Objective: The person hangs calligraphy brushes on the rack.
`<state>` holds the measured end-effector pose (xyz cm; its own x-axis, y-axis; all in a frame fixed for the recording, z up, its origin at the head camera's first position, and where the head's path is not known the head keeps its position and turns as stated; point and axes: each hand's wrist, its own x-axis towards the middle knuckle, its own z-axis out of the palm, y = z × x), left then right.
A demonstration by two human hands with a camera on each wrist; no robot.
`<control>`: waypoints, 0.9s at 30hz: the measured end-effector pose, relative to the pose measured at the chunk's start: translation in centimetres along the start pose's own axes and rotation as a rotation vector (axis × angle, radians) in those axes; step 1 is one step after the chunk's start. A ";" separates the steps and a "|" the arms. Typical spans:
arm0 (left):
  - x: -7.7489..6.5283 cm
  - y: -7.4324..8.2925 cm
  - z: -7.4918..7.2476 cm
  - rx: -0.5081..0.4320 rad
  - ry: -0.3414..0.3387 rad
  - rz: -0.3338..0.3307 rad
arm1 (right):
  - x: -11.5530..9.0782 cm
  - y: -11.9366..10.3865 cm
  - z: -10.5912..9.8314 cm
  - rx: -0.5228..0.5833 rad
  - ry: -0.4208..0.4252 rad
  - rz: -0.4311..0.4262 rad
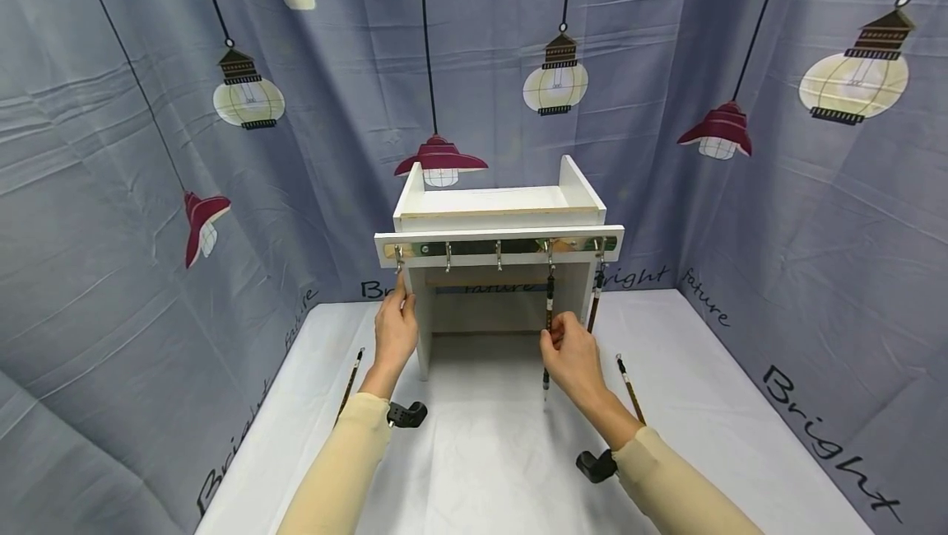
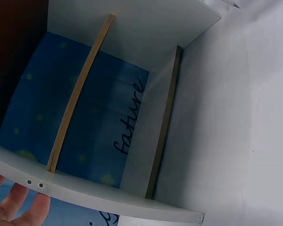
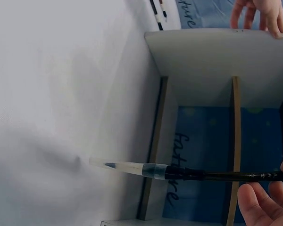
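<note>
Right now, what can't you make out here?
Head: part of the held brush, covered by the right hand.
Head: how its top meets the hook, too small.
Head: lower end of the rightmost table brush, behind the right sleeve.
Right wrist: the held brush's top, cut off by the right edge.
Left wrist: most of the left hand, past the lower-left corner.

The head view is bright and evenly lit, with soft, faint shadows on the table. Both wrist views are dimmer and greyer (the left one darkest along its left side), where distortion bows the near edge of the shelf; a diffuse shadow lies near the brush.
</note>
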<state>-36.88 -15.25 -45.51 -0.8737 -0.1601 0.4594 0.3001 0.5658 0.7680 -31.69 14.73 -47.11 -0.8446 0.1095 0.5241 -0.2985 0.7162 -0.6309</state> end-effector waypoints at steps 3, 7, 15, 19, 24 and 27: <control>0.0 0.0 0.0 0.003 -0.003 0.001 | 0.1 0.1 0.2 -0.003 0.003 0.010; 0.1 -0.1 0.0 0.009 0.005 0.013 | 0.4 0.1 0.3 -0.002 0.008 0.018; 0.0 0.1 0.0 0.007 0.000 0.012 | 0.7 0.1 0.4 0.007 -0.003 0.036; -0.1 0.3 0.0 0.002 -0.005 0.014 | 0.8 0.1 0.4 0.017 -0.013 0.052; -0.1 0.3 0.0 0.003 -0.007 0.007 | 0.7 -0.1 0.2 0.027 -0.036 0.087; -0.1 0.1 0.0 0.005 -0.006 0.005 | 0.5 -0.1 -0.1 0.034 -0.050 0.110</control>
<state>-36.79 -15.15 -45.45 -0.8746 -0.1519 0.4604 0.3027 0.5706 0.7634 -32.05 14.74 -46.71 -0.8938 0.1517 0.4219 -0.2166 0.6779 -0.7025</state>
